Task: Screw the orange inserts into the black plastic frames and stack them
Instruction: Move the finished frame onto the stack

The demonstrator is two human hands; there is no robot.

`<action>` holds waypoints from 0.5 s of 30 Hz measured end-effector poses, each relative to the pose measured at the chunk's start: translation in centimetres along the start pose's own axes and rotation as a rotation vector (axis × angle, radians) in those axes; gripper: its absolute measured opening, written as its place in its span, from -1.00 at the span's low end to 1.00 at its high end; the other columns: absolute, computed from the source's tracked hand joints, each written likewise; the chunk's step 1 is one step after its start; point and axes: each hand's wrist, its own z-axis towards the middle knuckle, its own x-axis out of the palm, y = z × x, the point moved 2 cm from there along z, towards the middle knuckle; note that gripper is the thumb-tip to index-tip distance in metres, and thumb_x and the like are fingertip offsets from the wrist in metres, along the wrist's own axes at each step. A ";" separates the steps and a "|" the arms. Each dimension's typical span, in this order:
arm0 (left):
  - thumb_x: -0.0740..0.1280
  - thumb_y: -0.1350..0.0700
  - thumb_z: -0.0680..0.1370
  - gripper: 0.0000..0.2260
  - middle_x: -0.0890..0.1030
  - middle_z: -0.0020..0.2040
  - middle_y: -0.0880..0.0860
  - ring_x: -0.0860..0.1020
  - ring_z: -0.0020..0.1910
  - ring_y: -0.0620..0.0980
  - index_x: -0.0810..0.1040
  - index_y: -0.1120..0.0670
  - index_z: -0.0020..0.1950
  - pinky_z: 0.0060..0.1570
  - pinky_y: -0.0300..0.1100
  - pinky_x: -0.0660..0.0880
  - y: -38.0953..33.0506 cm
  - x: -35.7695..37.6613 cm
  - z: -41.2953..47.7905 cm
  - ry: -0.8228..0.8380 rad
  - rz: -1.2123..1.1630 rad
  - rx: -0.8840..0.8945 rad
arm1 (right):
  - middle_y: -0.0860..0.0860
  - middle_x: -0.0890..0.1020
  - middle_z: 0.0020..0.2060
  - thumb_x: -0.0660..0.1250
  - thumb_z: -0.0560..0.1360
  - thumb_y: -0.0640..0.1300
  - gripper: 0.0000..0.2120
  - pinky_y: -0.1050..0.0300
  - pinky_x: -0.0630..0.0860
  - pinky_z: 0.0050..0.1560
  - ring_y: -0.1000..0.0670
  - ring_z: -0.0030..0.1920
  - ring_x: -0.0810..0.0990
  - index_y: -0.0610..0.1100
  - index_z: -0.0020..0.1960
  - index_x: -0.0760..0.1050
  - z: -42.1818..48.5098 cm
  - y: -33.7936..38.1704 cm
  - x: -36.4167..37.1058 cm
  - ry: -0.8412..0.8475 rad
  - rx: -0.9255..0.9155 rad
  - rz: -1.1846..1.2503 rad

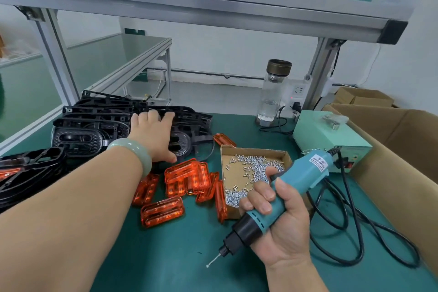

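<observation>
The green worktop (166, 256) is carrying piled black frames (78, 137) at left; orange inserts (187, 176) are lying beside a cardboard screw tray (233, 174).

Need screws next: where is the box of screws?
In the head view, the box of screws sits right of centre, between the orange inserts and the right hand holding the screwdriver.

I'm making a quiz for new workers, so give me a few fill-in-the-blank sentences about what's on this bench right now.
1. The right hand grips a blue electric ____.
2. The left hand grips one of the ____ frames.
3. The cardboard tray holds loose ____.
4. The inserts beside the tray are ____.

Missing words: screwdriver, black, screws, orange.
</observation>
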 end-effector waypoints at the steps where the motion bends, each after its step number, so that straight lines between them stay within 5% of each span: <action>1: 0.52 -0.29 0.18 0.03 0.27 0.29 0.14 0.27 0.31 0.21 0.10 0.02 0.49 0.37 0.10 0.19 0.0 -0.3 -0.2 -0.013 -0.027 0.010 | 0.05 0.38 -0.49 0.66 0.02 -0.18 -0.49 0.21 0.46 -0.46 0.10 -0.59 0.37 -0.11 -0.11 0.53 0.1 0.0 0.0 -0.004 0.004 -0.004; 6: 0.53 -0.13 0.29 -0.31 0.45 0.15 0.11 0.50 0.09 0.17 0.33 0.07 0.28 0.07 0.05 0.49 -0.1 -2.1 -1.5 -0.049 -0.176 0.056 | 0.07 0.37 -0.50 0.32 0.33 -0.16 -0.83 0.23 0.44 -0.46 0.13 -0.58 0.36 -0.08 -0.08 0.47 0.2 0.1 -0.3 -0.032 -0.011 -0.042; 11: 0.44 -0.04 0.44 -0.66 0.53 -0.09 0.06 0.44 -0.18 0.09 0.36 0.01 0.06 -0.20 -0.09 0.40 0.1 -4.4 -3.6 -0.186 -0.269 0.015 | 0.08 0.37 -0.50 0.22 0.39 -0.17 -0.89 0.24 0.44 -0.45 0.13 -0.58 0.36 -0.07 -0.10 0.48 0.3 0.3 -0.4 -0.040 -0.040 -0.044; 15: 0.42 -0.01 0.45 -0.70 0.48 -0.22 0.03 0.44 -0.23 0.11 0.29 0.00 -0.07 -0.23 -0.10 0.37 -0.1 -5.5 -6.8 -0.314 -0.420 0.008 | 0.09 0.38 -0.50 0.21 0.42 -0.17 -0.90 0.26 0.44 -0.43 0.14 -0.57 0.37 -0.07 -0.10 0.47 0.2 0.7 -0.5 -0.032 -0.052 -0.031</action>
